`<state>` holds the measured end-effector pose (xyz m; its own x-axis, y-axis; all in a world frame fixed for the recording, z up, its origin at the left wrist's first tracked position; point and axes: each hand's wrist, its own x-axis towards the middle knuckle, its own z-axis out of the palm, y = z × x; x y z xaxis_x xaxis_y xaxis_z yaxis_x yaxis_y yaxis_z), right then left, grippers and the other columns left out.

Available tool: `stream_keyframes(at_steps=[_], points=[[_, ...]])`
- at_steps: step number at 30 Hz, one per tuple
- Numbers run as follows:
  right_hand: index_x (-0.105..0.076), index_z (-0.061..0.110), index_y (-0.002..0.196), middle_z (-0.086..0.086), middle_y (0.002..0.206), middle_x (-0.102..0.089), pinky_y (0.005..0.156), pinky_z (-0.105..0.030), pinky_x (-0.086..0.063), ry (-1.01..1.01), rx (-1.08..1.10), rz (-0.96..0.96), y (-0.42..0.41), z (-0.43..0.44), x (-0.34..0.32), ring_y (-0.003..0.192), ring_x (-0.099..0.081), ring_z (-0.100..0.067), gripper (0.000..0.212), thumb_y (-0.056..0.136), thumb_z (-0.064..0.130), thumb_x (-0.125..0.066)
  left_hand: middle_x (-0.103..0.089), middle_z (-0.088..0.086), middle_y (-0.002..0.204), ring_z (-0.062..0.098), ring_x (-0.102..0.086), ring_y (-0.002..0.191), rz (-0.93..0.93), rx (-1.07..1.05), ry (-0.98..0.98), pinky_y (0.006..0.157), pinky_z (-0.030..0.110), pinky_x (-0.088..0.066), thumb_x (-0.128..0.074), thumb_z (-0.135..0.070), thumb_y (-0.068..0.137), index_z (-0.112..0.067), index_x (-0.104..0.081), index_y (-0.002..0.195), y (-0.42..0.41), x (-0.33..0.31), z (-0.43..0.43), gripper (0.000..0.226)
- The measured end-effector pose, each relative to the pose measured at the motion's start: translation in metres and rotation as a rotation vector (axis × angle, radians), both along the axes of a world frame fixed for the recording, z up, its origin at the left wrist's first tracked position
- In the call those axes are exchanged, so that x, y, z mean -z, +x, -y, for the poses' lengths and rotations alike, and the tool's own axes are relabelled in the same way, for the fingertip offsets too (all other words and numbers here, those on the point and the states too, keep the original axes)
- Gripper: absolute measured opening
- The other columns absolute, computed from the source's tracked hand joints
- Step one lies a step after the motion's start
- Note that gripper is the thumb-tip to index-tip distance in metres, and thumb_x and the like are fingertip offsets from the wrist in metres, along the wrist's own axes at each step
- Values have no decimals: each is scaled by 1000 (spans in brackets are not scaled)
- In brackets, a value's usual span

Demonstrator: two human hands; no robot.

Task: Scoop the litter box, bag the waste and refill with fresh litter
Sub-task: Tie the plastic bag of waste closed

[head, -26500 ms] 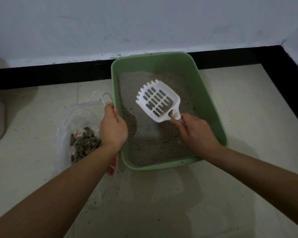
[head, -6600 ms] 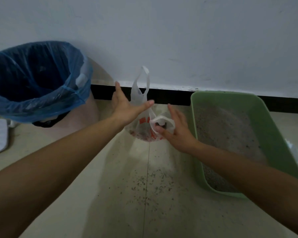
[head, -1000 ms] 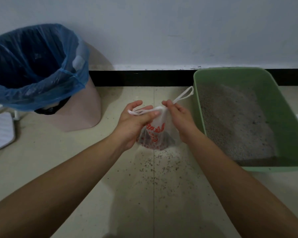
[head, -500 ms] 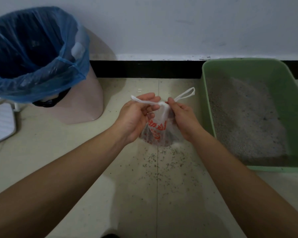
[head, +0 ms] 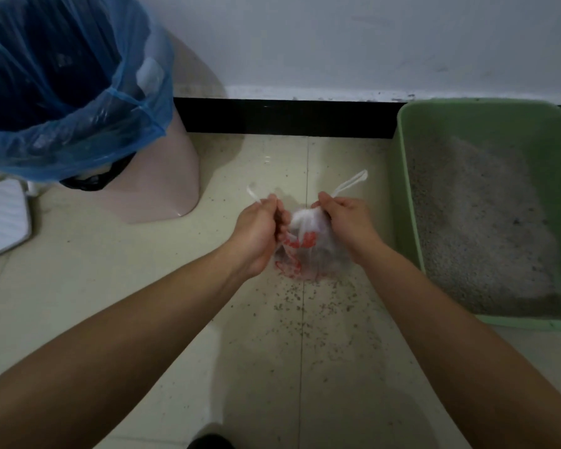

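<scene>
A small clear plastic waste bag [head: 308, 251] with red print, dark clumps showing inside, is held just left of the green litter box [head: 404, 196]. One handle strip [head: 252, 193] is gripped in the curled left hand [head: 259, 228] and the other handle loop [head: 352, 183] in the curled right hand [head: 347, 222], above the gathered neck. Grey litter [head: 476, 222] is banked inside the litter box. Loose granules [head: 305, 306] are scattered on the floor left of it, and farther left a pink bin [head: 162, 176] lined with a blue bag [head: 78, 124] is seen.
</scene>
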<state>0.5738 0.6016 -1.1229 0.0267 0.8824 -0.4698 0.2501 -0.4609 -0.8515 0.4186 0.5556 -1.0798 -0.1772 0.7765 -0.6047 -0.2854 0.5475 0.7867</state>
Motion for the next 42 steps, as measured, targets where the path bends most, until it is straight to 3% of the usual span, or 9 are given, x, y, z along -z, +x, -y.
stream_keyframes(at_steps=[8, 11, 14, 20, 24, 29, 34, 38, 42], points=[[-71, 18, 95, 3, 77, -64, 50, -15, -40, 69, -15, 335, 11, -7, 14, 65, -59, -6, 33, 102, 41, -48, -40, 3, 59, 14, -30, 53, -206, 48, -118, 51, 28, -25, -36, -17, 102, -15, -48, 71, -27, 23, 10, 33], [-67, 24, 90, 2, 82, -65, 56, -11, -46, 232, -39, 248, 9, -8, 1, 72, -60, -8, 34, 102, 45, -43, -62, 6, 76, 16, -50, 64, -363, 14, -15, 56, 28, -38, -37, -24, 102, -14, -54, 77, -37, 13, 2, 32], [-62, 21, 91, 1, 93, -69, 72, -29, -59, 262, -80, 86, 10, -9, -16, 82, -69, -12, 36, 103, 46, -38, -69, 7, 103, 24, -68, 83, -353, -17, 105, 69, 36, -52, -30, -35, 106, -16, -50, 86, -38, -7, -6, 34], [-57, 13, 86, -6, 69, -65, 46, -26, -52, 461, -24, -132, 0, 2, -57, 53, -66, -19, 33, 105, 35, -42, -70, 18, 74, 23, -68, 63, -554, 7, 557, 53, 29, -52, -24, -31, 107, -18, -43, 83, -17, -43, -15, 33], [-60, 10, 93, -2, 65, -67, 50, -26, -52, 337, 18, -119, 0, 5, -47, 55, -67, -18, 35, 105, 37, -42, -70, 18, 83, 24, -69, 71, -431, 7, 349, 62, 30, -54, -44, -31, 102, -3, -49, 108, -18, -20, -23, 29], [-65, 13, 110, -12, 101, -74, 88, -39, -59, 22, -11, -285, 10, 11, -19, 95, -71, -29, 32, 98, 40, -55, -66, 21, 115, 26, -71, 98, -32, -68, -1, 89, 40, -57, -85, -18, 62, 1, -14, 149, -20, 8, -19, 114], [-63, 22, 115, 0, 114, -71, 99, -40, -53, -32, -81, -367, 10, 17, -13, 109, -67, -18, 28, 89, 27, -71, -70, 3, 88, 6, -57, 53, -20, -120, -184, 47, 21, -43, -78, -23, 80, -10, -62, 115, -17, 8, -19, 40], [-71, 20, 113, 7, 96, -73, 80, -27, -54, -8, -155, -107, 5, 18, -10, 90, -66, -10, 26, 93, 36, -65, -64, -7, 61, 1, -48, 49, -19, -33, -214, 43, 16, -41, -68, -34, 90, -16, -63, 91, -17, 7, -22, 19], [-74, 12, 104, 5, 80, -72, 73, -23, -52, -18, 19, -241, 1, 15, -5, 73, -64, -10, 22, 92, 30, -66, -73, 0, 93, -1, -61, 59, -189, -23, -70, 68, 19, -50, -59, -26, 97, -9, -69, 101, -14, 7, -34, 20]])
